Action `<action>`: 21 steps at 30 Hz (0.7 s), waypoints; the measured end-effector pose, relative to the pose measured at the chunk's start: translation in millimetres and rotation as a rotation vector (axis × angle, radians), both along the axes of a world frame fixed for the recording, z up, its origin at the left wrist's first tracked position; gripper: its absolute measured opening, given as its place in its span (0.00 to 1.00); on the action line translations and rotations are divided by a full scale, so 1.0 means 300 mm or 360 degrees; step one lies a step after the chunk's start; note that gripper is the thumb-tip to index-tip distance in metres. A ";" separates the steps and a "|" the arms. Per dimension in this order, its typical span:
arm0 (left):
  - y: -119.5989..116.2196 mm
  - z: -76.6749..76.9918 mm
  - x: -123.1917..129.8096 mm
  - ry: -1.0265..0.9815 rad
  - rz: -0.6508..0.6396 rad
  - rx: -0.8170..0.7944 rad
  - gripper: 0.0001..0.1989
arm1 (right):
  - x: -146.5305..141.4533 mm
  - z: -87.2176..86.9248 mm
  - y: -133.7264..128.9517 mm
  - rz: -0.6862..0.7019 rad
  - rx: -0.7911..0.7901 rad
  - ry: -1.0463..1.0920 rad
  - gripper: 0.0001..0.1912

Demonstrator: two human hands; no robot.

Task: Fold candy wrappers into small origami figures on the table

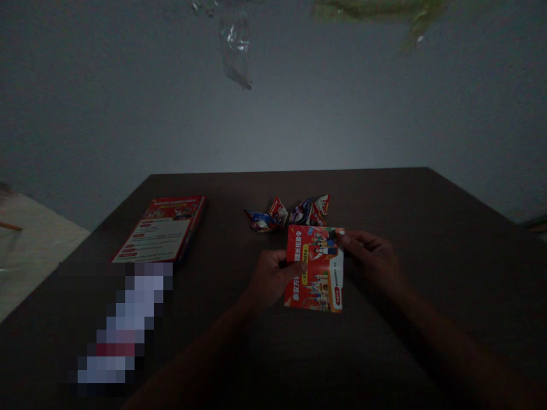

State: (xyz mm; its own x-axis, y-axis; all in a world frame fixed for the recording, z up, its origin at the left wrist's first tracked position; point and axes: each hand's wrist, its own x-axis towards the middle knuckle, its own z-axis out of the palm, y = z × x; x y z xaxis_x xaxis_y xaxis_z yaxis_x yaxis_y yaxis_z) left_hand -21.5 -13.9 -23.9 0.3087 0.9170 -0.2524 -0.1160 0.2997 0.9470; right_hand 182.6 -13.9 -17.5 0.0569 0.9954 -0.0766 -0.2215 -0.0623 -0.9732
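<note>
A red printed leaflet (318,285), which looks folded, is held above the dark table between both hands. My left hand (273,276) grips its left edge, thumb lying across the printed face. At the upper right corner, my right hand (370,253) pinches the paper between thumb and fingers. Just beyond the leaflet are two folded paper shapes with pointed ends: a blue and red one (267,219) and a darker one (310,210) to its right. The fingers behind the leaflet are hidden.
A stack of red and white leaflets (164,228) lies on the table's left side. Nearer to me, a pixelated patch hides a whitish thing. The brown table (427,228) meets a grey wall (273,125); clear tape (237,51) hangs from the wall. Pale floor shows at the left.
</note>
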 end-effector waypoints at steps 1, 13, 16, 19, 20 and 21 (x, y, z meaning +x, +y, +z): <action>0.001 0.000 -0.001 0.0002 0.0033 0.0007 0.13 | -0.002 0.004 -0.004 0.0046 -0.0032 -0.0014 0.10; 0.005 0.002 -0.012 -0.0087 0.0251 0.0029 0.20 | -0.016 0.018 -0.032 0.0370 -0.0177 -0.0156 0.11; 0.003 0.012 -0.008 -0.0053 0.0283 -0.0007 0.21 | -0.013 0.015 -0.031 0.0366 -0.0144 -0.0191 0.12; 0.001 0.018 -0.006 -0.0043 0.0301 -0.0006 0.21 | -0.011 0.012 -0.033 0.0347 -0.0134 -0.0204 0.13; 0.001 0.018 -0.006 -0.0055 0.0299 0.0000 0.22 | -0.011 0.012 -0.034 0.0348 -0.0138 -0.0197 0.13; 0.001 0.017 -0.006 -0.0068 0.0300 0.0008 0.22 | -0.011 0.012 -0.036 0.0360 -0.0142 -0.0193 0.14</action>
State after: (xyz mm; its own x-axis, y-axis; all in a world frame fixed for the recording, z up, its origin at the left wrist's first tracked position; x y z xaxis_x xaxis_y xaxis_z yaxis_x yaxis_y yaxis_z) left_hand -23.4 -13.5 -18.7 0.1414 0.9609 -0.2381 -0.2098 0.2642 0.9414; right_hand 179.3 -24.6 -14.0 -0.1518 0.9735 -0.1708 -0.0744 -0.1835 -0.9802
